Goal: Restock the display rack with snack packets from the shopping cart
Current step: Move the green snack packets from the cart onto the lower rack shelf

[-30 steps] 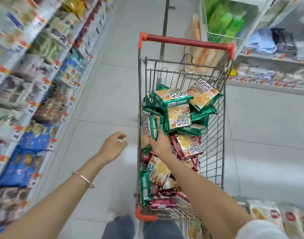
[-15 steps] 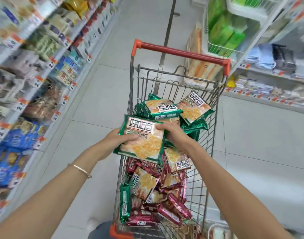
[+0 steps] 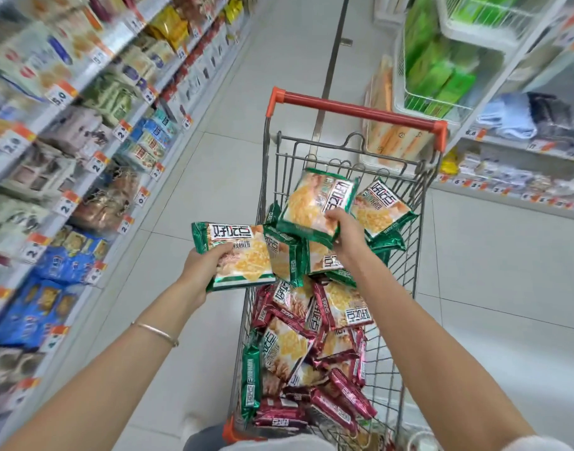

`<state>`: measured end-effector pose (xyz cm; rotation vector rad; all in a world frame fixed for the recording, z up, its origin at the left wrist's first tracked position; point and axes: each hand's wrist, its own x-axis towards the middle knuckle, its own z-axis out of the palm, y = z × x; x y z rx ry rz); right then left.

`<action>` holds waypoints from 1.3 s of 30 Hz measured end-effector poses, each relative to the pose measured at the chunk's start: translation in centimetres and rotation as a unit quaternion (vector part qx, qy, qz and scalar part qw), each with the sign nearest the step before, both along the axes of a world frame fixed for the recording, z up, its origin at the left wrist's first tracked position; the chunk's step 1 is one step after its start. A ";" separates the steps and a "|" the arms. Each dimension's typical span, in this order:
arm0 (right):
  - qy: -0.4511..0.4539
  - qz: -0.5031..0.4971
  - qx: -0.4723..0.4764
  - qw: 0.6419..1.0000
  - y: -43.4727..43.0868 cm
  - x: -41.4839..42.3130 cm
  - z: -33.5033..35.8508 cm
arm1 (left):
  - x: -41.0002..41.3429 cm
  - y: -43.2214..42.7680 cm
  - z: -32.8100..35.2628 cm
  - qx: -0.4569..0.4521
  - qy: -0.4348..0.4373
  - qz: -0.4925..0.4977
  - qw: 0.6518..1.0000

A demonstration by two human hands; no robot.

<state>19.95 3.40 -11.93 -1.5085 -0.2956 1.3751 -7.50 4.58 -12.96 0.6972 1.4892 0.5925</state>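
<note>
Left hand (image 3: 204, 265) is wrapped round the lower left edge of a green packet (image 3: 240, 255), thumb on the front. It's held flat-ish at the middle of the frame, just left of the cart (image 3: 357, 112) and overlapping its left wall. Right hand (image 3: 345, 234) is pinching a second packet (image 3: 314, 203), also green, by its bottom edge, tilted and lifted over the pile at the far end of the cart. So both hands are full, one packet each. There's a thin bracelet (image 3: 155, 333) on the left wrist. Under the hands the cart is pretty loaded: more green ones (image 3: 383, 206) heaped toward the handle end, and red packets (image 3: 341, 307) filling the near end. One green stray (image 3: 251, 382) stands on its edge against the near left wall. The cart has a red handle bar and sits on a pale tiled floor (image 3: 214, 177) in the aisle. The rack (image 3: 83, 131) runs down the whole left side of the frame. It's packed with snacks and orange-and-white price tags, blue packs on the lower shelves, all quite blurry. Upper right there's a white wire basket (image 3: 422, 102) with bright green boxes in it, and shelves beside it.
</note>
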 end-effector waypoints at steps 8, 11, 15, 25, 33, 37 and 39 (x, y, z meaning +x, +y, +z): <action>-0.015 0.186 -0.009 0.982 -8.4 2.1 3.8 | 5.0 -1.8 3.7 -0.049 -0.079 -0.261 0.961; -0.053 0.045 -0.023 0.997 -11.7 -0.1 3.2 | 5.8 -3.7 4.3 -0.072 -0.075 -0.351 0.930; -0.021 -0.033 -0.019 0.999 -17.7 -3.8 3.9 | 5.8 -7.1 5.7 -0.042 -0.084 -0.451 0.888; 0.059 -0.276 0.003 0.959 -39.4 -12.1 7.1 | 7.7 -21.2 9.4 0.013 -0.079 -0.674 0.734; -0.002 -0.490 0.025 0.871 -60.0 -16.5 10.8 | 12.8 -40.9 13.1 0.019 -0.088 -0.806 0.585; -0.032 -0.548 0.024 0.836 -70.6 -17.9 12.6 | 15.9 -51.2 12.8 0.033 -0.088 -0.833 0.544; -0.039 -0.567 0.026 0.822 -75.8 -18.7 13.4 | 16.7 -56.7 13.6 0.042 -0.095 -0.849 0.518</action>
